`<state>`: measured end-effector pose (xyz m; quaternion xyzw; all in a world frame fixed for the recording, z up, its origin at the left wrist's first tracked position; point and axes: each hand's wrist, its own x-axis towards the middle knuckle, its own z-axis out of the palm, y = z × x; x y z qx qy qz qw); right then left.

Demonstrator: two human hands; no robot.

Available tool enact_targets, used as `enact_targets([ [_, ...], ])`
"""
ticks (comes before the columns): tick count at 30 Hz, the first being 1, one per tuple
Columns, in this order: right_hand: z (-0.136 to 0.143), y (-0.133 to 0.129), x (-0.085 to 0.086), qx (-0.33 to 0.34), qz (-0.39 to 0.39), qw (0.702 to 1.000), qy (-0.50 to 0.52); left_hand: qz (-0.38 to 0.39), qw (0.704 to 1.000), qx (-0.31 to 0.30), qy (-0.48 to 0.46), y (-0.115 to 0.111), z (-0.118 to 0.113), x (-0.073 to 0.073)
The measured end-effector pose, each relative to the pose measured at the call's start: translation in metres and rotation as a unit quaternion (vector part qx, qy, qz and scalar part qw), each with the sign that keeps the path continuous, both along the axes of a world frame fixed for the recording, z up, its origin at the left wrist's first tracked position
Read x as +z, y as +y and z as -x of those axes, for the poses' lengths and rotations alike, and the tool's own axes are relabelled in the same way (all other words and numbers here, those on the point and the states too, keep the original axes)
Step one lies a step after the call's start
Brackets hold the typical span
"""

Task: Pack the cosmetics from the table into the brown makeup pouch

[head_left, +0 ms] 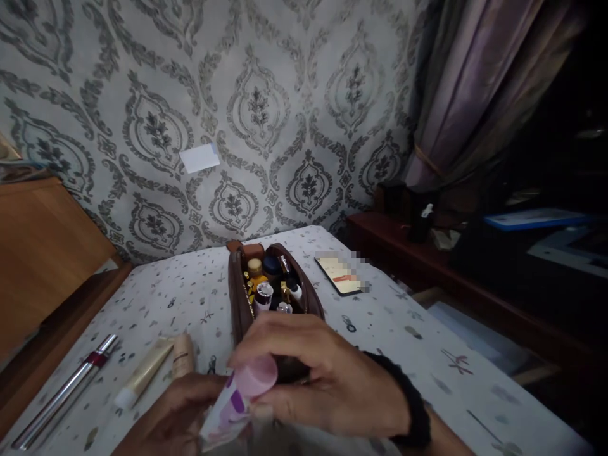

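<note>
A white tube with purple and pink markings and a pink cap is tilted between my hands at the bottom of the view. My left hand is closed around the lower part of the tube, its fingers partly hidden. From the right, my right hand grips the tube near its cap, thumb below and fingers above. Just beyond the hands stands an unzipped brown bag, its near end covered by my right hand. Inside it are several bottles, among them a gold-capped yellow bottle.
On the patterned sheet at left lie a long silver tube with a red band, a beige tube and a second beige tube. A phone lies right of the bag. Wooden furniture borders the left.
</note>
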<state>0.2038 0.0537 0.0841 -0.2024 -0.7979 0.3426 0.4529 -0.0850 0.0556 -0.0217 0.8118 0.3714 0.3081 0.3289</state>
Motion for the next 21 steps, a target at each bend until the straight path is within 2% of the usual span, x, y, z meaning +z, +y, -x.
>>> enact_targets([
  [3,-0.023,0.003,0.002,-0.062,0.02,0.997,0.043,0.044,0.996,-0.057,-0.053,0.005,-0.015,0.007],
  [4,-0.031,0.005,0.001,-0.095,0.03,0.993,0.068,0.019,0.997,-0.057,-0.051,0.008,-0.022,0.011],
  [8,-0.057,0.013,-0.01,-0.258,0.038,0.947,0.186,-0.172,0.984,-0.039,0.017,0.017,-0.058,0.029],
  [11,-0.067,0.02,-0.023,-0.359,0.035,0.895,0.262,-0.326,0.943,-0.008,0.064,0.019,-0.077,0.033],
  [13,-0.07,0.025,-0.031,-0.391,0.036,0.869,0.301,-0.386,0.918,0.007,0.084,0.021,-0.084,0.033],
  [15,-0.072,0.03,-0.037,-0.406,0.031,0.856,0.319,-0.405,0.909,0.015,0.102,0.024,-0.089,0.036],
  [19,-0.074,0.034,-0.043,-0.427,0.018,0.848,0.315,-0.428,0.892,0.058,0.13,0.036,-0.103,0.053],
  [21,-0.074,0.034,-0.044,-0.431,0.015,0.844,0.318,-0.44,0.882,0.057,0.159,0.044,-0.112,0.061],
])
